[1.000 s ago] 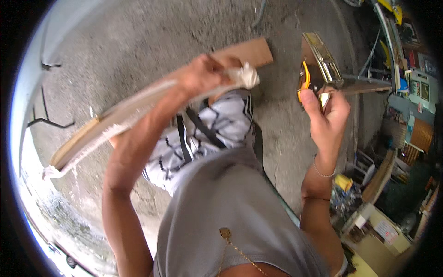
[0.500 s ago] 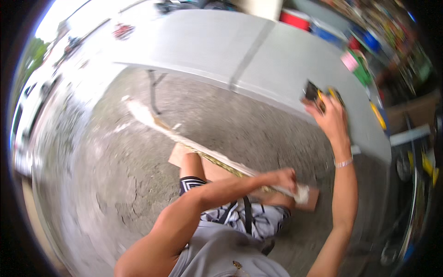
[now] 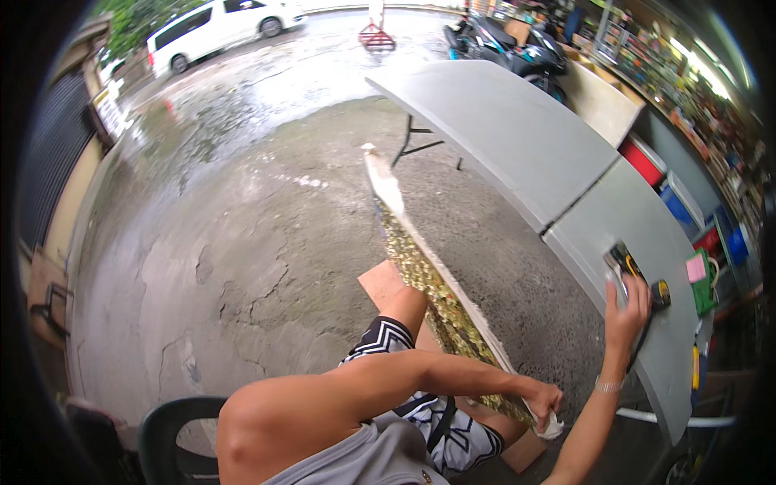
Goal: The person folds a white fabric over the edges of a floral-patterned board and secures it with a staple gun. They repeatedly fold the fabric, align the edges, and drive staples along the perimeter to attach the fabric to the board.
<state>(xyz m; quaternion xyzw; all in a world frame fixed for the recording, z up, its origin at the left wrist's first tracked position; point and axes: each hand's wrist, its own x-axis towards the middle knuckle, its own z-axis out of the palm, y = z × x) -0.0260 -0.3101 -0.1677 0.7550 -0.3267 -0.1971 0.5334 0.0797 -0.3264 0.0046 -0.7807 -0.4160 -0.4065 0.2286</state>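
Note:
A long narrow piece with a white edge and a shiny gold-green mottled face slants across my lap, its far white end out over the floor. My left arm crosses my body. My left hand is closed at the piece's near end, beside a whitish tip. Over the table's near edge, my right hand has its fingers curled, with something pale between thumb and fingers that I cannot make out. Just beyond these fingers lies a black-and-yellow tool, and a yellow-and-black tape measure sits right beside them.
The grey folding table runs along my right. A green item with a pink patch and a yellow-handled tool lie near its right edge. Brown board is under my leg. A motorcycle and white van stand farther off.
The view has swung leftward, so table and piece appear turned and farther right. More of the mottled face shows. My left hand stays at the near end; my right hand remains by the tools.

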